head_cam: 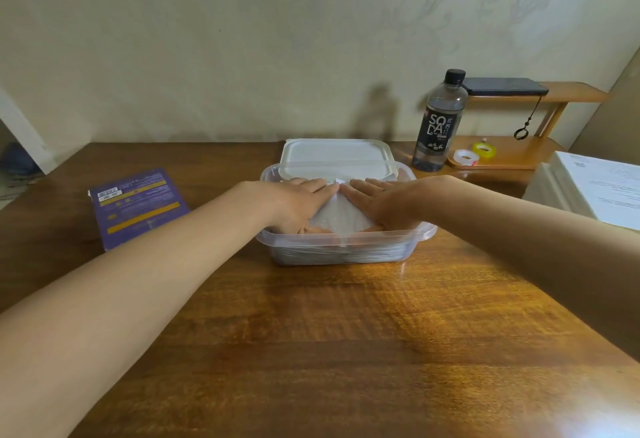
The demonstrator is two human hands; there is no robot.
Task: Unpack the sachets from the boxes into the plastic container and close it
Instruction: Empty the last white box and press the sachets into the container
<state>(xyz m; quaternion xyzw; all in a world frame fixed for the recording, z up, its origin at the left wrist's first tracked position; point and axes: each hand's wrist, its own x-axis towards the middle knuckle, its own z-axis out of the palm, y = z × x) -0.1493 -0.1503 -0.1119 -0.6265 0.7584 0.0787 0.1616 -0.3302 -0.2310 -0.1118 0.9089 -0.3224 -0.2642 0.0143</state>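
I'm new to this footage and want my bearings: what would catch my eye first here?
The hands stand out first: the left hand and right hand press flat on white sachets inside the clear plastic container at mid-table. Just behind it lies the white lid, not yet on. A purple box lies flat to the left, and a dark soda bottle stands at the right rear.

A soda bottle [438, 122] stands upright at the wooden counter's [311, 333] far right. Behind it, a phone [504, 86] lies on a shelf [575, 92]. A clear tape roll [466, 157] and a yellow tape roll [485, 150] sit below. Papers [595, 188] are stacked at the right edge.
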